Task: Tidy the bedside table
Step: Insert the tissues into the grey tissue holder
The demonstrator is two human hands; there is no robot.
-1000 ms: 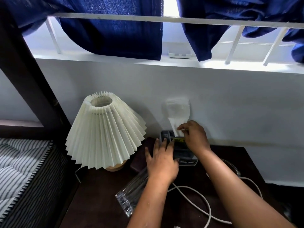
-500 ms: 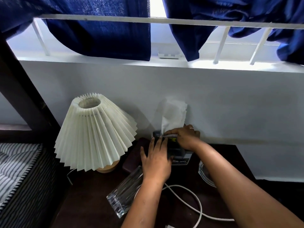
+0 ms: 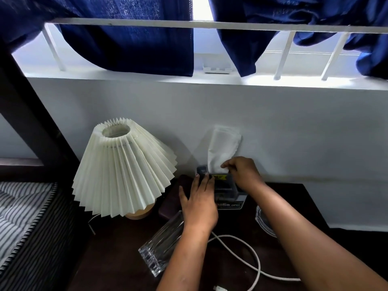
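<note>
A dark grey tissue box [image 3: 227, 191] sits at the back of the dark wooden bedside table [image 3: 117, 259], against the white wall. A white tissue [image 3: 222, 149] stands up out of its top slot. My right hand [image 3: 241, 172] pinches the base of that tissue just above the box. My left hand [image 3: 199, 202] lies flat with fingers spread, pressing on the left side of the box. A clear ribbed glass vase [image 3: 163, 244] lies on its side beneath my left wrist.
A cream pleated lamp [image 3: 123, 169] stands tilted on the table's left. A white cable [image 3: 247, 259] loops across the front. A round glass dish [image 3: 263, 221] shows beside my right forearm. A striped mattress [image 3: 19, 217] is at far left; blue curtains [image 3: 130, 32] hang above.
My right hand has lifted off the box top and now pinches the tissue's base. The tissue stands taller and straighter. My left hand stays pressed on the box.
</note>
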